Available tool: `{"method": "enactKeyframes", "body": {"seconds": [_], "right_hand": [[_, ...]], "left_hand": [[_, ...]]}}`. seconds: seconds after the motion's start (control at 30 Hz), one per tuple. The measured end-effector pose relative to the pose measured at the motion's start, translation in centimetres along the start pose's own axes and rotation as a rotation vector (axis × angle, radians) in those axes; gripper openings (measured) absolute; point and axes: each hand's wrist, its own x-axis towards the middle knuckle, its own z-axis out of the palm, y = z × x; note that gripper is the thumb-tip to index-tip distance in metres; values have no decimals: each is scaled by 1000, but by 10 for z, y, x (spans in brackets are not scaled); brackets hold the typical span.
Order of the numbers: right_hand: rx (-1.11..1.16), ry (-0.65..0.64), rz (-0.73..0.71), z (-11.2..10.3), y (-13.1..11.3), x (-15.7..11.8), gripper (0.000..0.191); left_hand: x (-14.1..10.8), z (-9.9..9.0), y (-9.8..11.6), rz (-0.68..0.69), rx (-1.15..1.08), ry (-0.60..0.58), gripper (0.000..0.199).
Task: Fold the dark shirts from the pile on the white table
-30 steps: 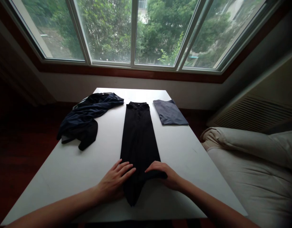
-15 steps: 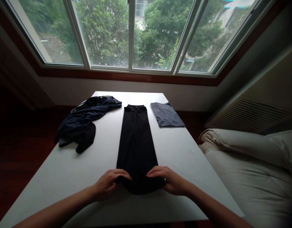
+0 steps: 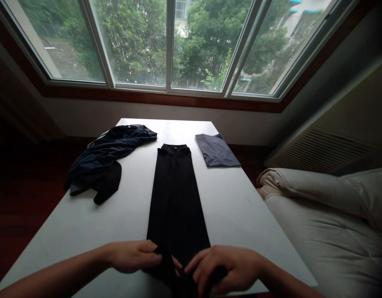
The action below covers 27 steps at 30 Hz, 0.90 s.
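white tabletop [image 3: 240,215], far edge toward window [image 3: 169,45] | left hand [image 3: 133,256] + right hand [image 3: 231,267]: fingers gripping black garment [image 3: 176,194], near edge | lower end cut off

My left hand [image 3: 131,256] and my right hand [image 3: 232,267] are bare, and bare also are my wrists [image 3: 108,253] and forearms [image 3: 54,270]. My fingers [image 3: 197,261] look slim; some are too dark and blurred to tell more. Each forearm is smooth and narrows toward the wrist.

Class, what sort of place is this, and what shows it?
Probably a room in a home: a wide window facing trees, a padded seat, and a white table bearing a black garment.
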Motion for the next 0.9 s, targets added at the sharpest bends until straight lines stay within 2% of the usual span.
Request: {"method": "enactKeyframes", "body": {"seconds": [0.07, 0.13, 0.2, 0.27, 0.33, 0.4, 0.5, 0.53, 0.63, 0.73, 0.8, 0.9], "right_hand": [[218, -32, -37, -1, -9, 4, 48], [356, 9, -63, -8, -14, 7, 52], [376, 130, -53, -24, -13, 8, 48], [324, 316, -10, -51, -6, 11, 40], [288, 528, 17, -89, 6, 20, 40], [282, 702, 36, -132, 19, 35, 42], [164, 912, 55, -195, 36, 66, 39], [85, 968, 104, -212, 42, 76, 37], [-238, 1138, 377, -244, 65, 94, 24], [-409, 1215, 469, -254, 94, 95, 11], [-565, 1244, 459, -258, 111, 91, 14], [-716, 1272, 396, -267, 128, 85, 24]], "left_hand": [[-3, 5, 8, -1, -110, -88, 60], [-6, 4, 10, 28, -201, -89, 61], [-6, -7, 8, 51, -342, 44, 59], [-1, -29, 6, 58, -505, 232, 55], [10, -62, 7, 64, -630, 422, 53], [25, -103, 10, 74, -686, 619, 52], [53, -168, 10, 131, -612, 879, 51], [62, -188, 6, 149, -552, 974, 48], [83, -231, -16, 39, -258, 1219, 31], [91, -250, -41, 47, -112, 1316, 32], [92, -255, -51, 82, -43, 1346, 34], [92, -263, -54, 110, 75, 1391, 34]]}}
